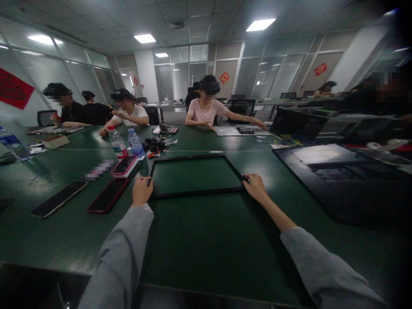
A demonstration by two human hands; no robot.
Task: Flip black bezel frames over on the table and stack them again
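Note:
A thin black rectangular frame (199, 194), like a monitor bezel, lies on or just above the green table (206, 244), and the tabletop shows through its opening. My left hand (141, 191) is closed around its left side. On the opposite side, my right hand (255, 186) grips the frame near its right edge, fingers curled over it. Both thumbs seem to rest along the black edge; exact finger contact is too dim to make out. A phone with a red edge (108, 196) lies just left of my left hand.
Another phone (60, 198) lies farther left. Behind stand two water bottles (117, 143) beside a red-edged phone on a white box (127, 166) and a heap of small black parts (155, 144). A large black panel (337, 180) occupies the right. Across the table sits a person in pink (207, 109).

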